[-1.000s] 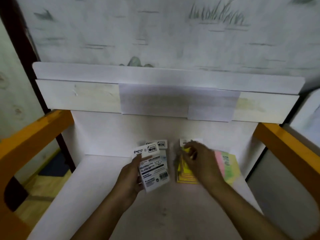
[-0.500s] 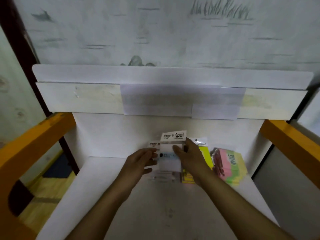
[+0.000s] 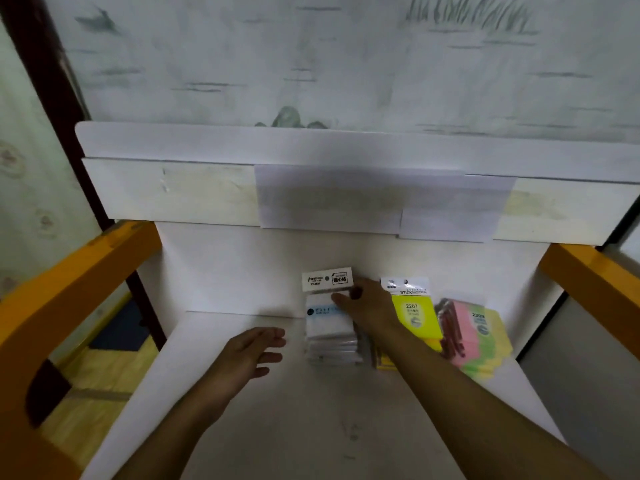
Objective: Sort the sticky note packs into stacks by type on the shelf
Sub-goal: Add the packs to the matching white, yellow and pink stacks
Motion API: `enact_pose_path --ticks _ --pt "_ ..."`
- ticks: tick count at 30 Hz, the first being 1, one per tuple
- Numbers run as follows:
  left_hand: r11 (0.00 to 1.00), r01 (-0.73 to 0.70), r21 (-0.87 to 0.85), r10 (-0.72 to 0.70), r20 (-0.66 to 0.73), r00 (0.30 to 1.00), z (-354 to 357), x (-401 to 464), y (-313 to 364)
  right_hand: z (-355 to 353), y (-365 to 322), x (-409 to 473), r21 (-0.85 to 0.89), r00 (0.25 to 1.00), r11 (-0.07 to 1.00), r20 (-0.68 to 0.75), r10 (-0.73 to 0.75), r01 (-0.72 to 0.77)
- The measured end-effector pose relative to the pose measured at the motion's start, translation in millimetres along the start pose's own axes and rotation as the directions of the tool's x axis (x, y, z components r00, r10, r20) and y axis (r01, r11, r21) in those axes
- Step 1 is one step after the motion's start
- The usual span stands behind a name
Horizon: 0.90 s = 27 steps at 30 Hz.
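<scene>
A: How many stacks of packs stand on the flat white shelf (image 3: 311,427)?

B: Three, side by side at the back. On the left is the stack of white sticky note packs in clear glossy wrap (image 3: 329,336), topped by a white card header with black print. In the middle is the stack of bright yellow sticky note packs (image 3: 415,320), printed 2207. On the right is the stack of pink, green and yellow striped packs (image 3: 474,336), printed 2209 and fanned untidily. How many packs each stack holds I cannot tell; the edges blur.

A: And the hands?

B: Two. The right hand (image 3: 372,311) lies on the top right of the white stack, fingers bent over the top pack's edge just under the header. The left hand (image 3: 247,355) hovers above the shelf near the white stack, apart from it, fingers spread and relaxed, holding nothing.

A: What has changed?

B: Half a second ago both hands were on the white pack, lowering it. Now it sits on its stack and the left hand has drawn away.

A: Anything around?

B: Two orange-yellow painted rails (image 3: 79,271) flank the matte shelf, one each side.
</scene>
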<state>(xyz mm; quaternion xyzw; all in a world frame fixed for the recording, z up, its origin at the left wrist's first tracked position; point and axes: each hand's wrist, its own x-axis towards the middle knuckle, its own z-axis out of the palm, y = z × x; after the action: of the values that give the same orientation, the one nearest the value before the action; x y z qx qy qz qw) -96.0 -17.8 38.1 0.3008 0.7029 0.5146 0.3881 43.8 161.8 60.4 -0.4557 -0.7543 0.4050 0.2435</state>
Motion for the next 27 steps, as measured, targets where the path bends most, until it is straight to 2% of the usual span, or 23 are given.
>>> enact_pose_path --ticks 6,8,13,15,17,24,27 --pt "1.0 0.019 -0.008 -0.018 0.023 1.0 -1 6 -8 10 11 8 -0.117 0.994 0.991 -0.075 -0.078 0.069" --pt "1.0 0.013 -0.005 -0.013 0.031 0.999 1 7 -9 12 14 8 -0.1 0.991 0.991 -0.093 -0.098 0.089" --pt "0.999 -0.042 -0.032 0.042 -0.002 0.999 22 17 -21 26 22 -12 0.181 0.992 0.98 -0.11 -0.067 0.086" --pt "0.996 -0.086 -0.029 0.086 0.008 0.996 40 23 -22 32 27 -24 0.35 0.998 0.935 -0.055 -0.034 0.051" --pt "0.99 -0.132 -0.041 0.134 0.039 0.99 60 30 -20 38 36 -30 0.444 1.0 0.896 -0.016 -0.006 0.012" --pt "0.957 -0.089 -0.275 0.079 -0.049 0.996 93 44 -16 58 58 -26 0.575 0.998 0.818 -0.049 0.03 0.003" --pt "0.958 -0.065 -0.28 0.056 -0.039 0.998 91 43 -18 64 61 -29 0.591 0.999 0.807 -0.043 0.032 0.0"
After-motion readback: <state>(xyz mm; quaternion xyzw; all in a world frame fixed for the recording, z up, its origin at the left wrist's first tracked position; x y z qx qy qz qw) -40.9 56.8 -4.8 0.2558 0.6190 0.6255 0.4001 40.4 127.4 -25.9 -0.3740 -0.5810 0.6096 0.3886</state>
